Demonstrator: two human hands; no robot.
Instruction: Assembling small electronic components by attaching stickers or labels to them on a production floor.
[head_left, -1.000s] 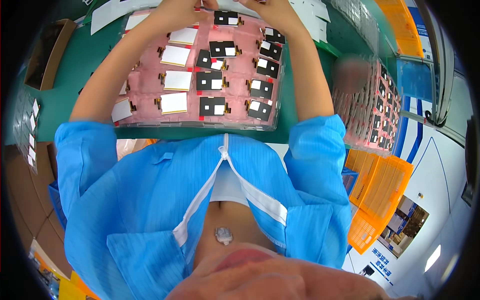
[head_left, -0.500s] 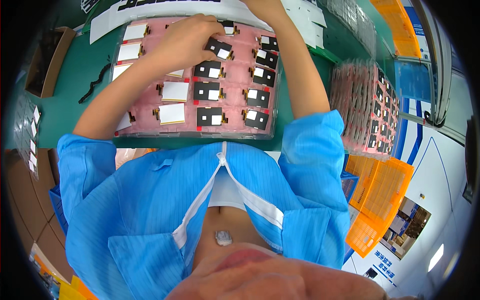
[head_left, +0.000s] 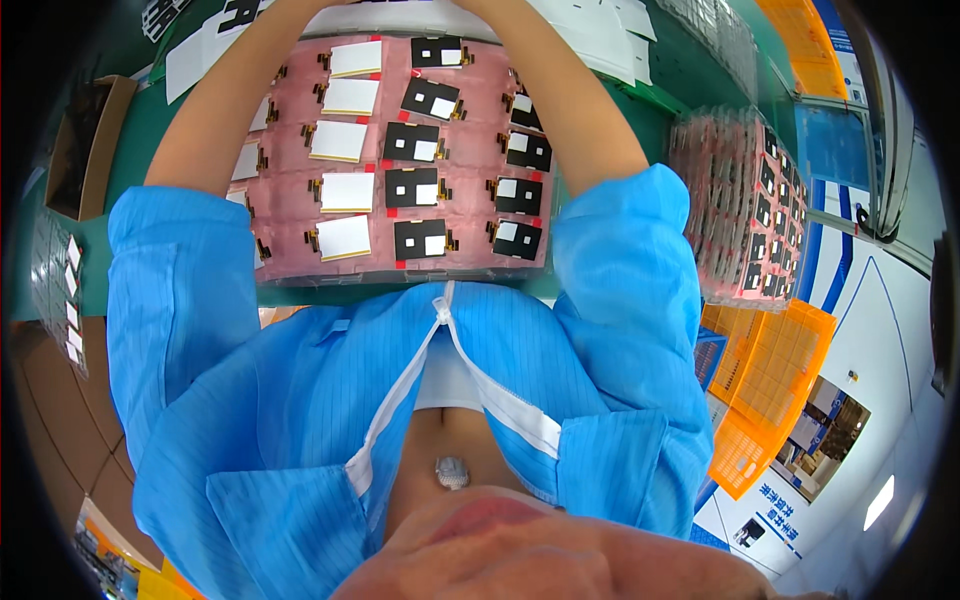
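Observation:
Both my arms stretch forward over a clear plastic tray (head_left: 400, 268) with pink lining. My left hand (head_left: 340, 3) and my right hand (head_left: 476, 4) are cut off at the top edge, so their fingers and anything in them are hidden. Beneath my arms, the tray holds columns of small flat parts with thin gold-brown connector tails. Toward the left lie white-faced parts (head_left: 348, 192); in the middle and right columns are black parts with white patches (head_left: 412, 188). One black part (head_left: 431, 99) sits tilted in the middle column. My left forearm covers some of the left column.
A stack of similar filled trays (head_left: 735, 210) stands at the right. White sheets (head_left: 590, 40) lie beyond the main tray. An open cardboard box (head_left: 95, 150) and another clear tray (head_left: 60, 285) are at the left. Orange crates (head_left: 770, 390) stand at the lower right.
My left hand has left the tilted black part and moved forward to the top edge. My right forearm has swung inward to the left. More white-faced parts now show.

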